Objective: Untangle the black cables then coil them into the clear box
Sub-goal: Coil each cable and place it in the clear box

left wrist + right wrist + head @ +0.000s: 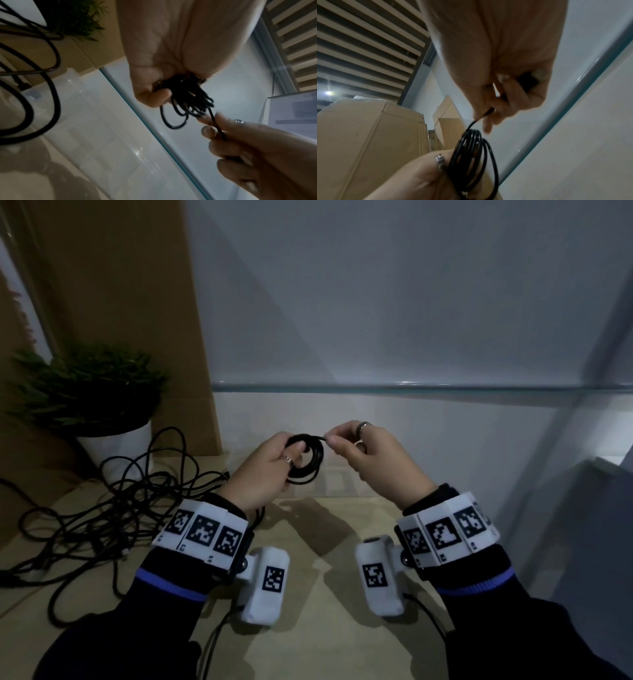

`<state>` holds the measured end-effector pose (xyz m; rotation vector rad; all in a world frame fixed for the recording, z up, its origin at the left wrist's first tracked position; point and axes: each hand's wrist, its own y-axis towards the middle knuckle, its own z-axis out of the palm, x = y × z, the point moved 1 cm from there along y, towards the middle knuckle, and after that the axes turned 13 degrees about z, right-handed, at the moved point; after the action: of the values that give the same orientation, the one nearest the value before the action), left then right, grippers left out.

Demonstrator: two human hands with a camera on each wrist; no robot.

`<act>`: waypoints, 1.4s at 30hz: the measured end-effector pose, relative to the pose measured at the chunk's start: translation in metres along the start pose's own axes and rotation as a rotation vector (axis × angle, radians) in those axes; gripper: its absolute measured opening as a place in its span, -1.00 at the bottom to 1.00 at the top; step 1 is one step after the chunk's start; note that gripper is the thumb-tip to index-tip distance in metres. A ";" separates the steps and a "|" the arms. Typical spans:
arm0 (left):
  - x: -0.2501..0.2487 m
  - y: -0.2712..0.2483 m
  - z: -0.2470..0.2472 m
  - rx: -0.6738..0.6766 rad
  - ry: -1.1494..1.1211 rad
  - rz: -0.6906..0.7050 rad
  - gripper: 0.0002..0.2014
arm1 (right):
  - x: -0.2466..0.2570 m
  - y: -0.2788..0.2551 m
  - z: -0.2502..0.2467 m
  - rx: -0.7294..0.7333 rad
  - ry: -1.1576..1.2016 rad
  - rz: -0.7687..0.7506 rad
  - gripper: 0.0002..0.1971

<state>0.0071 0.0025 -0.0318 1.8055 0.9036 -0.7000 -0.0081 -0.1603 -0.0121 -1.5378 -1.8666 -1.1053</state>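
Loose cables: at far left I see a tangle of black cables [102, 508] sprawled over the counter, not yet sorted, beside a potted plant [92, 398] in a white pot.
Left hand: my left hand [263, 470] curls its fingers round a small finished coil [308, 460], gripping it upright so the loops cannot spring apart.
Right hand: my right hand [370, 457] pinches the free end of cable [217, 127] between thumb and fingertips, just beside the coil, probably to lay on the last turn.
Clear box: the left wrist view shows a clear box [72, 94] on the counter near the tangle; nothing coiled lies in it yet, as far as I can tell.
Surface: a pale beige counter [325, 645], dimly lit, hand shadows across it.
Room: a white wall with a glass ledge [411, 387] behind; cardboard boxes [368, 135] at left; a slatted ceiling overhead.
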 end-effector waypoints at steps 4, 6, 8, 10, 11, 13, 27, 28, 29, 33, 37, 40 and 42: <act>0.000 0.002 -0.002 -0.021 -0.007 0.023 -0.79 | -0.004 -0.001 -0.007 -0.008 -0.210 -0.074 -0.72; -0.004 0.000 0.001 0.021 -0.071 0.028 -0.77 | -0.006 0.002 -0.010 -0.206 -0.347 -0.041 -0.81; -0.009 -0.002 0.007 0.058 -0.172 0.044 -0.77 | -0.008 0.004 -0.015 -0.353 -0.303 -0.031 -0.82; -0.012 -0.005 0.013 0.088 -0.282 0.062 -0.79 | -0.011 0.007 -0.018 -0.343 -0.061 -0.049 -0.86; -0.014 -0.006 0.015 0.099 -0.310 0.077 -0.79 | -0.010 0.008 -0.017 -0.295 0.093 -0.029 -0.87; -0.015 -0.006 0.017 0.104 -0.310 0.107 -0.75 | -0.007 0.006 -0.013 -0.163 0.428 0.068 -0.86; -0.008 -0.005 0.018 0.056 -0.243 -0.024 -0.83 | -0.004 0.003 0.021 0.337 1.153 0.510 -0.84; -0.006 -0.004 0.018 0.072 -0.219 -0.050 -0.83 | -0.005 0.003 0.023 0.332 1.124 0.542 -0.83; -0.003 -0.004 0.018 0.084 -0.189 -0.080 -0.82 | -0.006 0.002 0.024 0.317 1.096 0.568 -0.84; 0.006 -0.002 0.013 0.042 -0.049 -0.140 -0.76 | -0.006 0.001 0.022 0.226 1.067 0.562 -0.94; 0.005 -0.002 0.012 0.045 0.045 -0.117 -0.75 | 0.000 -0.004 0.016 0.242 0.836 0.396 -0.80; 0.009 -0.002 0.011 0.083 0.105 -0.114 -0.77 | 0.002 -0.007 0.017 0.282 0.615 0.291 -0.69; 0.013 0.000 0.010 0.112 0.113 -0.122 -0.73 | 0.003 -0.009 0.020 0.299 0.559 0.265 -0.64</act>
<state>0.0135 -0.0033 -0.0460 1.9166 1.0748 -0.7440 -0.0149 -0.1427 -0.0238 -1.1184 -1.3336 -0.9552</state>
